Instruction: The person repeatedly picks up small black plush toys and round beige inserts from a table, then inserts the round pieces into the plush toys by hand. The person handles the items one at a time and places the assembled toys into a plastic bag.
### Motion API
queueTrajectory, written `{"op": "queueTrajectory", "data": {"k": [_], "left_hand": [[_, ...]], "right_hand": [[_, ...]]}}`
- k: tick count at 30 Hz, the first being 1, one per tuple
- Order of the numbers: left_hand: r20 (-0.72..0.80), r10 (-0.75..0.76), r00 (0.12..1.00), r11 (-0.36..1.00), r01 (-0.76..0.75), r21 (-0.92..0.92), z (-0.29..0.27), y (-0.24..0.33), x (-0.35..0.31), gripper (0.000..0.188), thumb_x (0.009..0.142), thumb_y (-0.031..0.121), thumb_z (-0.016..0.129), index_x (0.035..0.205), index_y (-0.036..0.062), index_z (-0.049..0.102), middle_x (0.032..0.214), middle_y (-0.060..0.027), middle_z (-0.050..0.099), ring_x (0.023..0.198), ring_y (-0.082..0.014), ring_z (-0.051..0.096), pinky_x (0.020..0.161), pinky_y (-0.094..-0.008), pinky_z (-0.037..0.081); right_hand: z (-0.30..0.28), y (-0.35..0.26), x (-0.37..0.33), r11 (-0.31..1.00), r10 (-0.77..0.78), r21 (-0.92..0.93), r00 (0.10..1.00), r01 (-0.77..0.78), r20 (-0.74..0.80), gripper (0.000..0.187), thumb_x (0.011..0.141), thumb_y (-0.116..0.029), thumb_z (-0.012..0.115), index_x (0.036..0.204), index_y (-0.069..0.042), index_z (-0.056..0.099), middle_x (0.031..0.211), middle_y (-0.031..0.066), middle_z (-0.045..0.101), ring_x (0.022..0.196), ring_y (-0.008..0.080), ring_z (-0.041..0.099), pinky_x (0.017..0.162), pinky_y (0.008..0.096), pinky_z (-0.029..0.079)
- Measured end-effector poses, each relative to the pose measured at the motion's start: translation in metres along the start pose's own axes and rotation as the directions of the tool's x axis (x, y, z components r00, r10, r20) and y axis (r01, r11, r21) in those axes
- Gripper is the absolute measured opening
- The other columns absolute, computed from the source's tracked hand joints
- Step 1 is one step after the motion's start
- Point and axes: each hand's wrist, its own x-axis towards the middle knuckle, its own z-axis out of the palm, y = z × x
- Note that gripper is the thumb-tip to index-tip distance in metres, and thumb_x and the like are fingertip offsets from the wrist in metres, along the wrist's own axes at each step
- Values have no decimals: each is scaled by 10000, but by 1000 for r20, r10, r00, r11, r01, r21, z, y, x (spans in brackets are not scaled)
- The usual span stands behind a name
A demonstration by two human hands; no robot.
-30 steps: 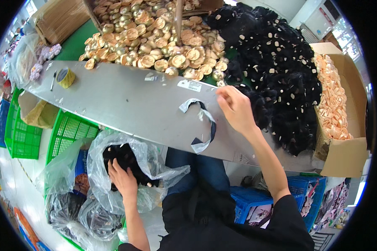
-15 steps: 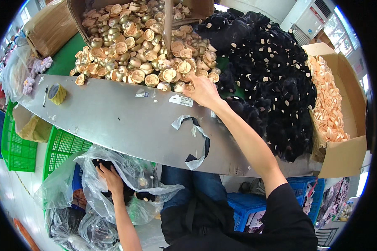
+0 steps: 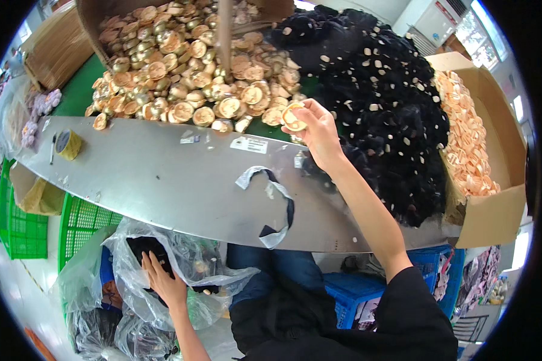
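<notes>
My right hand is closed on a small round half-shell, gold at the rim and peach inside. It is held between thumb and fingers above the table's far edge, beside the heap of similar half-shells. Down at the left, my left hand lies with fingers stretched over a black fabric piece at the mouth of a clear plastic bag. More black pieces show inside that bag, partly hidden by the film.
A black fluffy heap dotted with pale ovals covers the table's right side. Beyond it, a carton holds peach plastic pieces. On the grey metal table lie a fabric strip and a tape roll. Green baskets stand left, blue crates below.
My right hand has come away from the edge of the heap, rightward, with a half-shell now in its fingers. My left hand has shifted slightly down, and more of the black piece shows.
</notes>
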Motion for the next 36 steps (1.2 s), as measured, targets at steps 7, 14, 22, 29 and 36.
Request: {"op": "queueTrajectory", "data": {"k": [7,14,22,29,36], "left_hand": [[-39,-25,999,961,13,-276,-24,26,-17,390,932,34,598,1319,-19,584,1413,-189,537,1251,-373,537,914,-403,510],[-116,66,991,786,-123,-605,-75,99,-21,374,921,36,546,1289,-20,578,1174,-143,619,896,-208,639,829,-328,498],[-74,424,902,499,-301,-813,-93,207,-16,515,882,136,712,1346,-31,562,1168,-167,678,1032,-240,659,918,-353,514],[272,332,903,205,213,-955,-87,238,-22,262,905,-50,697,1157,-20,629,1038,-25,701,972,-93,631,915,-249,487],[207,323,923,434,50,-900,-88,228,-34,325,753,-91,649,1062,2,615,958,-43,656,882,-123,616,844,-261,488]], "right_hand": [[-66,-75,-42,882,-245,-420,969,212,-27,206,860,-10,473,929,-23,667,711,4,615,616,83,597,516,237,465],[-103,-32,-79,295,-96,-951,993,93,67,264,847,-272,757,1016,-72,726,835,131,732,755,298,711,689,415,556],[-39,-51,-150,632,-137,-747,978,206,154,198,829,-158,732,930,-21,632,725,160,668,633,267,694,590,363,529],[1,-51,-228,820,71,-564,959,100,274,234,875,-168,738,1016,3,664,677,94,641,548,159,621,560,283,497],[3,-32,-248,972,123,-223,966,-72,225,186,903,-78,710,1045,32,663,683,39,632,574,61,596,516,230,486]]}}
